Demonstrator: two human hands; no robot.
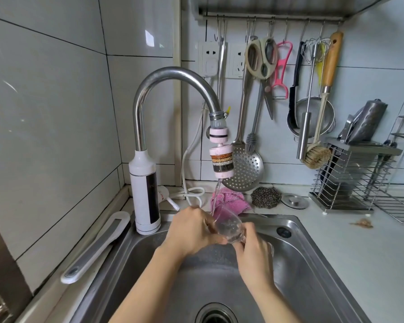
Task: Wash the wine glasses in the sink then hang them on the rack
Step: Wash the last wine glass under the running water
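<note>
A clear wine glass [228,226] is tilted over the steel sink [313,257], its mouth up and to the left under a thin stream of water from the faucet filter [222,162]. My left hand [191,231] grips the bowl from the left, with fingers at its rim. My right hand [252,255] holds the glass's lower end, where the stem is hidden by my fingers. A wire rack [355,178] stands on the counter at the right.
The tall faucet [145,141] rises at the sink's back left. A pink cloth [229,199], a steel scourer [266,197] and a sink plug [294,200] lie behind the sink. Utensils hang from a rail [273,17] on the wall. The drain [216,315] is below my arms.
</note>
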